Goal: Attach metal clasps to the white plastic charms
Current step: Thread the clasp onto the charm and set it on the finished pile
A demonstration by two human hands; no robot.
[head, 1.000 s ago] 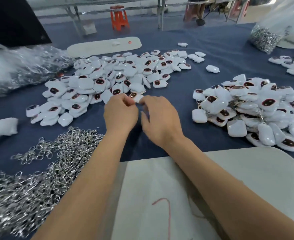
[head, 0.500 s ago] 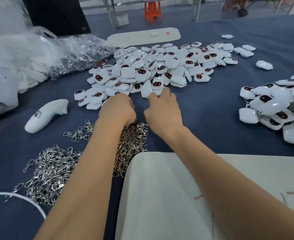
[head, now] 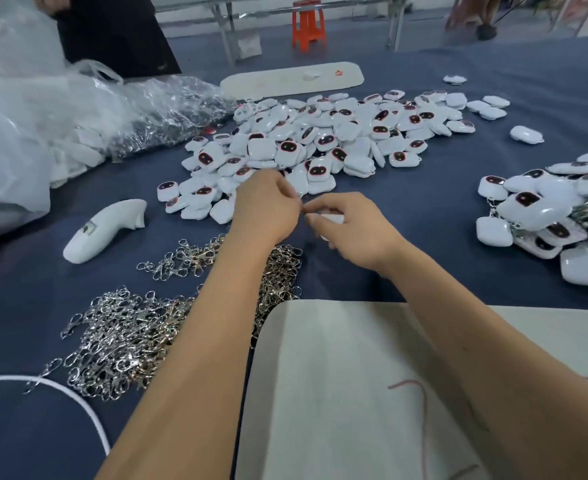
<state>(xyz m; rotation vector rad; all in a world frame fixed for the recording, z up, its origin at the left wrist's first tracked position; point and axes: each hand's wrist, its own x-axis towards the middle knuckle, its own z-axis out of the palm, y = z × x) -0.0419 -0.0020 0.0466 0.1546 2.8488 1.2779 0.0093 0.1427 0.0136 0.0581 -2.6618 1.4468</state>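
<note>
Clasps are heaped on the desk at the near left, right under the left forearm. Left hand is curled, fingertips pinched on something tiny, probably a clasp, can't really tell. Just to its right, nearly touching, the right hand grips a white charm. Loose charms lie just beyond, finished ones far right.

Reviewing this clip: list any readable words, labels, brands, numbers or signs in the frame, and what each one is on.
No text can be read.
White handheld device: a small label patch, too blurred to read.
Long white board: a small red mark, too small to read.
White charms: dark face prints with red dots, no lettering visible.
</note>
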